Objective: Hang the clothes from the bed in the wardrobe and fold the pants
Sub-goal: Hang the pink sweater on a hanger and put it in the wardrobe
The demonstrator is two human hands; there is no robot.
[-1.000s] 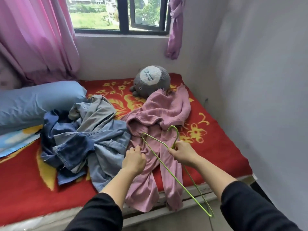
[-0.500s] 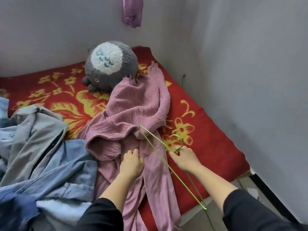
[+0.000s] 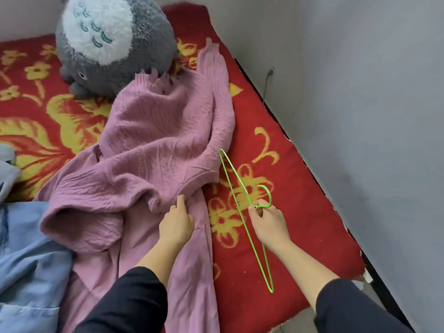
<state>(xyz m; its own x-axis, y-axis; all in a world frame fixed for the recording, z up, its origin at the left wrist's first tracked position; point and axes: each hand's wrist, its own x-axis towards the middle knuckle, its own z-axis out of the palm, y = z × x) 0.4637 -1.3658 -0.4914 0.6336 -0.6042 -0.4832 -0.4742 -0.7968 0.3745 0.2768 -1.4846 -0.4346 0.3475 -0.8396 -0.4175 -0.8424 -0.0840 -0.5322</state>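
A pink sweater (image 3: 153, 145) lies crumpled on the bed (image 3: 264, 145), not yet on its hanger (image 3: 242, 213), with the hem bunched toward the near edge and the far end up against a grey plush toy (image 3: 113, 44). Under it, smoother pink cloth, by the look of it the pants (image 3: 189, 272), runs down off the near side, unfolded. The person's left hand (image 3: 176, 223) rests on that cloth, forefinger out and touching the sweater's hem. The other fingers are tucked under, and whether they have hold of any fabric cannot be told. The right hand (image 3: 269, 222) pinches the green wire hanger just below its hook, holding it over the red blanket beside the sweater, one end close to the hem and the other pointing back toward the person. More blue clothes (image 3: 28, 272) are heaped at the left. The job looks barely begun: nothing hung, nothing folded, no wardrobe in sight, and the hanger has yet to go into the sweater.
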